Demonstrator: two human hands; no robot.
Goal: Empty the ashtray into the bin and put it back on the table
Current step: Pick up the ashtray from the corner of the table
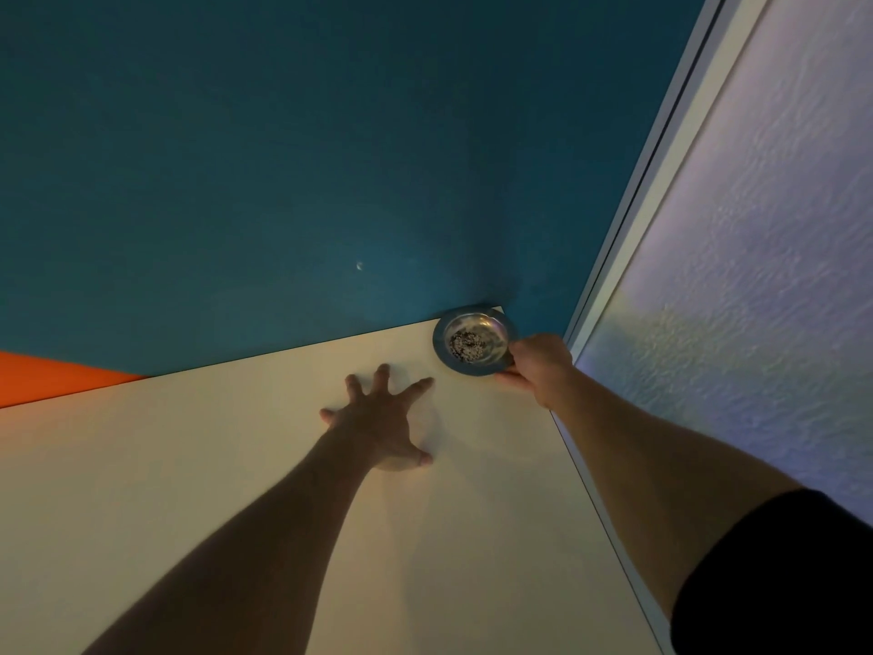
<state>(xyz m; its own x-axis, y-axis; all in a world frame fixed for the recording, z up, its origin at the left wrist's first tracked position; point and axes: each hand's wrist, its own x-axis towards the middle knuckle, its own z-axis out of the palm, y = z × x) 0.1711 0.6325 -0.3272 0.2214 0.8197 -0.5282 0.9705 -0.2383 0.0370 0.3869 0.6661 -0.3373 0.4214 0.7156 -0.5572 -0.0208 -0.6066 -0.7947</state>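
Observation:
A round metal ashtray [474, 339] with a heap of grey ash in its bowl sits at the far right corner of the pale table [236, 465]. My right hand [536, 366] grips the ashtray's near right rim, fingers curled under the edge. My left hand [382, 420] lies flat on the tabletop with its fingers spread, a short way to the left of the ashtray and not touching it. No bin is in view.
A teal wall [330, 158] runs behind the table, with an orange patch [42, 375] at the far left. A white textured wall [756, 276] with a pale frame strip stands close along the table's right edge.

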